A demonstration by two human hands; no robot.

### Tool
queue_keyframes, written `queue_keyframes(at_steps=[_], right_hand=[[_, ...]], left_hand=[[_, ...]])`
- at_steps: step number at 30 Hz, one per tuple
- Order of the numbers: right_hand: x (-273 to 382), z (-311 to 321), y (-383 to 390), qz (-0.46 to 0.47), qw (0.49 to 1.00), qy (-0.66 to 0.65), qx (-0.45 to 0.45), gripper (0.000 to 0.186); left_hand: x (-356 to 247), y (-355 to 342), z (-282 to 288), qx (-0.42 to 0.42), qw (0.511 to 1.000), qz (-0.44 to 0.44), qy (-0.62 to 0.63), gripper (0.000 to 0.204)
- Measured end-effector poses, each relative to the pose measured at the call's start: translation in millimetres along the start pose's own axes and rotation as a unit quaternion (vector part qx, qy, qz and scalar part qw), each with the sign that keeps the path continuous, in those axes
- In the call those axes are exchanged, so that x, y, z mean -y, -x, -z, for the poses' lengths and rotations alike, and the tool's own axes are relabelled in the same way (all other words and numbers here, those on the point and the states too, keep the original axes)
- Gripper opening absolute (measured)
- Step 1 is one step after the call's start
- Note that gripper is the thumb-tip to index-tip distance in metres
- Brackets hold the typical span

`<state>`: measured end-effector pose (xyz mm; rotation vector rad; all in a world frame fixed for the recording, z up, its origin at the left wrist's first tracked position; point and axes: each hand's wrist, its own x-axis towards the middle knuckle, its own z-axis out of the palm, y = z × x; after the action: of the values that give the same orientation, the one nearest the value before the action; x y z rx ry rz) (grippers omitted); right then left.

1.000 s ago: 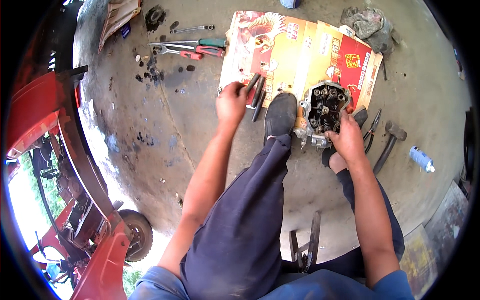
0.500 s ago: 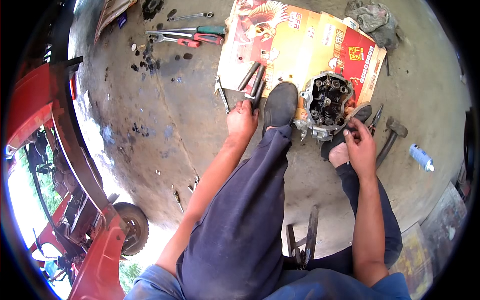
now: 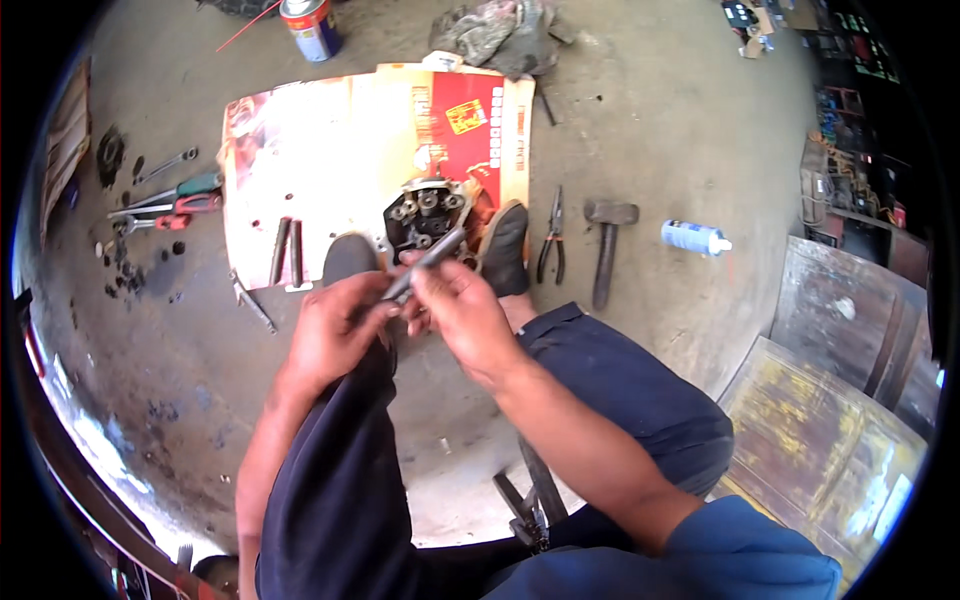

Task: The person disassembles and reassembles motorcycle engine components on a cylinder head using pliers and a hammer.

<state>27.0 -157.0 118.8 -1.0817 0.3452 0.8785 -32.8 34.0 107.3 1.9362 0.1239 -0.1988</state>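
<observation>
Both my hands are closed on a grey metal rod (image 3: 438,252), held slanting above the near side of an engine cylinder head (image 3: 425,200). My right hand (image 3: 462,312) grips it along its middle with thumb and fingers. At its lower end, the fingers of my left hand (image 3: 340,325) pinch the rod. The cylinder head stands between my two shoes with its open, oily black side up; my hands and the rod hide its near part. Left of it, two more dark metal rods (image 3: 279,250) lie side by side on a flattened cardboard sheet (image 3: 330,130).
Right of my foot lie pliers (image 3: 552,245), a hammer (image 3: 608,225) and a blue bottle (image 3: 692,238). A wrench (image 3: 252,302) and several screwdrivers (image 3: 190,205) are on the left. A rag (image 3: 505,38) and a can (image 3: 311,28) sit at the back.
My left hand has lifted a rod off the cardboard and brought it right. My right hand has moved from beside the cylinder head onto that rod. The view has shifted right.
</observation>
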Motion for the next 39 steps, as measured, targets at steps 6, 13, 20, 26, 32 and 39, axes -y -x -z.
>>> queue_keyframes(at_steps=[6,13,20,26,32,39], right_hand=[[68,93,-64,0.101,0.943,0.194,-0.25,0.019],[118,259,-210,0.076,0.62,0.704,-0.338,0.038],[99,243,-205,0.144,0.64,0.69,-0.305,0.049],[90,282,-161,0.178,0.707,0.607,-0.315,0.05],[67,301,-54,0.187,0.676,0.603,-0.38,0.03],[20,358,-39,-0.007,0.705,0.537,-0.463,0.043]], left_hand=[[-16,-33,7,-0.045,0.994,0.071,0.068,0.043],[54,11,14,-0.243,0.944,0.149,0.167,0.027],[101,47,75,-0.384,0.893,0.213,0.1,0.02],[154,53,70,-0.401,0.892,0.206,-0.042,0.019],[136,6,10,-0.152,0.896,0.188,-0.373,0.036],[132,-38,-3,-0.171,0.901,0.129,-0.377,0.034]])
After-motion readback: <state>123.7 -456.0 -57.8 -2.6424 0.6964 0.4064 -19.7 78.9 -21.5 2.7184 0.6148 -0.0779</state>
